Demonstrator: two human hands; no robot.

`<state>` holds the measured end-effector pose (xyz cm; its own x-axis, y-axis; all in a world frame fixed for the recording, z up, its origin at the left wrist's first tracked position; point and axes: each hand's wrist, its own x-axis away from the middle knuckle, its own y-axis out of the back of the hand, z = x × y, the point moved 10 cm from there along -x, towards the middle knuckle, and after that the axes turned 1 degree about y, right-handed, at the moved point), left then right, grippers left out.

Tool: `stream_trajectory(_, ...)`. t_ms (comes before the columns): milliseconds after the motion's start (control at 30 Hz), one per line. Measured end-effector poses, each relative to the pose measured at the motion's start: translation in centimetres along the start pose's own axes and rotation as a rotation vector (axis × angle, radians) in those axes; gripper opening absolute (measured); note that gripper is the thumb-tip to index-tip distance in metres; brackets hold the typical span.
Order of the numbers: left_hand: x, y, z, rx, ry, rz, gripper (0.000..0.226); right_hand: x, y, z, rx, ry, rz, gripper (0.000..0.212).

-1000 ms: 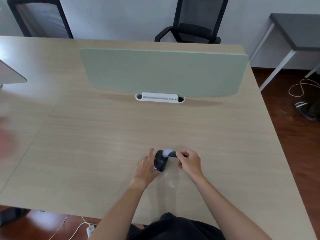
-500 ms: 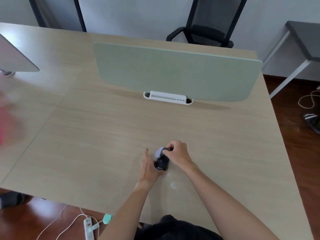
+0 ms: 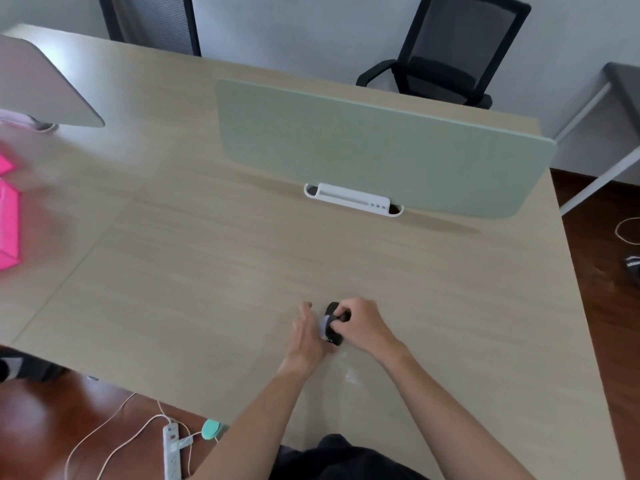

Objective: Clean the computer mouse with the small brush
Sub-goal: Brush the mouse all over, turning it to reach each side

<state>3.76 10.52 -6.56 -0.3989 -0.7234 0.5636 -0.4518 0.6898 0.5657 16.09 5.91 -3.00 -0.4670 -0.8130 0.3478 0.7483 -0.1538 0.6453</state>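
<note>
- We brace a small black plastic computer mouse point(image 3: 333, 336) on the pale wood-grain desk point(image 3: 214, 271), near its front edge and well short of the sage-green divider panel point(image 3: 377, 147) that stands across the middle.
- Our left hand point(image 3: 306, 336) lies flat against the mouse's left side, fingers straight and spread open, steadying it rather than gripping; that is how it was a second ago.
- Our right hand point(image 3: 362, 325) is curled shut around the dark handle of the small brush point(image 3: 341, 317), whose pale, rounded bristle head point(image 3: 325, 328) presses onto the mouse's top.
- The change: a second ago the right hand held the brush off to the mouse's right, with the pale head at the far end. Now the hand has crossed over the mouse and the bristles sit farther back along its body, toward us.
- We read that as a stroke under way along the top shell, so the cleaning has started but is likely not finished; the sides and underside look untouched, though much of the mouse is hidden under our fingers.
- A faint glossy smear point(image 3: 349, 374) marks the desk just in front of the mouse; we cannot tell what it is.
- A bright pink box point(image 3: 8, 230) sits blurred at the far left edge, well apart from the work.
</note>
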Motion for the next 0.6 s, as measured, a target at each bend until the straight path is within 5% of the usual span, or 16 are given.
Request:
stream_trajectory(100, 0.1, -0.3, -0.9, -0.106, -0.056, -0.028, 0.073, 0.3, 2.5, -2.5, -0.226, -0.148, -0.215, 0.008)
stream_trajectory(200, 0.1, -0.6, -1.5, -0.185, -0.117, -0.070, 0.058, 0.6, 2.9, -3.8, -0.332, -0.250, -0.253, 0.019)
stream_trajectory(467, -0.4, -0.8, -1.7, -0.119, -0.144, -0.076, 0.058, 2.2, 2.4, -5.4, -0.304, -0.374, -0.086, 0.018)
stream_trajectory(600, -0.2, -0.8, -1.4, -0.121, -0.128, -0.065, 0.065, 2.6, 3.8, -5.8, -0.451, -0.402, -0.272, 0.019)
